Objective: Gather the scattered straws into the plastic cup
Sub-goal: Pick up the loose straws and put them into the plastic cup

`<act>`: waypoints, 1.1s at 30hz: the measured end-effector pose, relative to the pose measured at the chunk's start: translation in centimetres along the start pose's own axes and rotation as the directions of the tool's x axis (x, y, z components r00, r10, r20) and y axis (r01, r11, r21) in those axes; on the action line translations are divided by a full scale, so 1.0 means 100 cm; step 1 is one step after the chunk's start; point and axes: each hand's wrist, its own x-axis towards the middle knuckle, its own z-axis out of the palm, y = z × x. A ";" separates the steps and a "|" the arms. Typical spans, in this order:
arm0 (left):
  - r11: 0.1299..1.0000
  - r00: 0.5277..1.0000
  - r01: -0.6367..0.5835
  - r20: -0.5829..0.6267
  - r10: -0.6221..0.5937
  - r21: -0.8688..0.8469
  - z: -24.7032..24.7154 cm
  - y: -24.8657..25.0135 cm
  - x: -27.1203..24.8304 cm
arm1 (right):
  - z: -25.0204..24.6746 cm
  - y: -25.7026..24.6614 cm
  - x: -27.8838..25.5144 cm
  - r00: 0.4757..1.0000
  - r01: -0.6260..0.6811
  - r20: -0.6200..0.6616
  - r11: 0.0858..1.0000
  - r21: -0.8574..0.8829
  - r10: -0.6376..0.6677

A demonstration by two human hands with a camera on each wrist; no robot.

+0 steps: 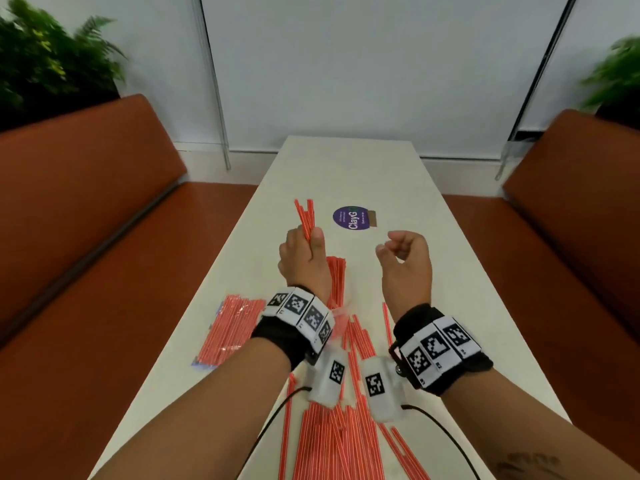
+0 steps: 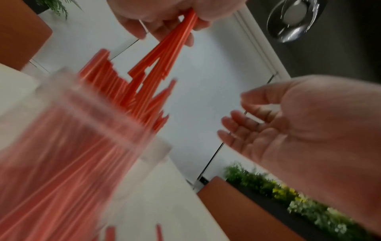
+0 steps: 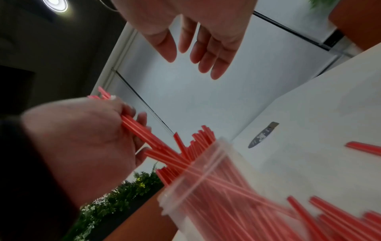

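Observation:
My left hand (image 1: 313, 237) grips a small bundle of red straws (image 1: 304, 218), with their lower ends angled into the clear plastic cup (image 3: 206, 179). The cup stands on the white table (image 1: 433, 271) just under that wrist and holds many red straws (image 1: 336, 277). In the left wrist view the gripped bundle (image 2: 164, 53) fans down into the cup (image 2: 92, 130). My right hand (image 1: 388, 244) hovers to the right of the cup, its fingers (image 3: 206, 57) loosely curled and holding nothing. Several loose straws (image 1: 332, 431) lie scattered near the table's front edge.
A packet of red straws (image 1: 228, 330) lies at the table's left edge. A round purple sticker (image 1: 350, 218) is stuck to the table beyond the hands. Brown benches (image 1: 86, 237) flank both long sides, with plants (image 1: 45, 60) behind them.

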 end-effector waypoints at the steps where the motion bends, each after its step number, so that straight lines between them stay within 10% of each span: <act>1: 0.994 1.000 -0.001 -0.006 0.002 0.111 0.004 -0.008 -0.002 | -0.005 0.004 -0.003 1.000 -0.017 -0.004 1.000 -0.017 0.017; 8: 0.916 0.993 0.036 0.091 -0.079 0.399 0.009 -0.037 -0.015 | -0.018 0.026 -0.021 0.991 -0.074 0.093 0.979 -0.189 0.092; 11: 0.993 0.991 0.013 0.132 -0.029 0.117 -0.005 -0.044 -0.015 | -0.016 0.026 -0.022 0.968 0.071 0.252 0.947 -0.315 0.012; 14: 0.966 0.993 -0.038 0.095 0.064 -0.257 -0.018 -0.038 -0.009 | -0.013 0.024 -0.017 0.854 0.330 0.513 0.856 -0.399 -0.090; 19: 0.930 0.928 -0.316 0.267 0.261 0.187 -0.024 -0.042 0.006 | 0.000 0.036 -0.020 0.636 0.668 0.768 0.549 -0.502 -0.071; 23: 0.795 0.852 -0.453 0.460 0.251 0.405 -0.022 -0.059 0.004 | 0.012 0.052 -0.016 0.808 0.299 0.583 0.796 -0.527 0.082; 27: 0.799 0.842 -0.467 0.468 0.270 0.380 -0.022 -0.058 0.003 | 0.018 0.050 -0.017 0.811 0.059 0.545 0.896 -0.440 0.214; 33: 0.986 0.976 0.094 0.183 -0.119 0.139 -0.027 -0.059 -0.007 | 0.003 0.034 0.004 0.894 -0.062 0.369 0.887 -0.457 0.253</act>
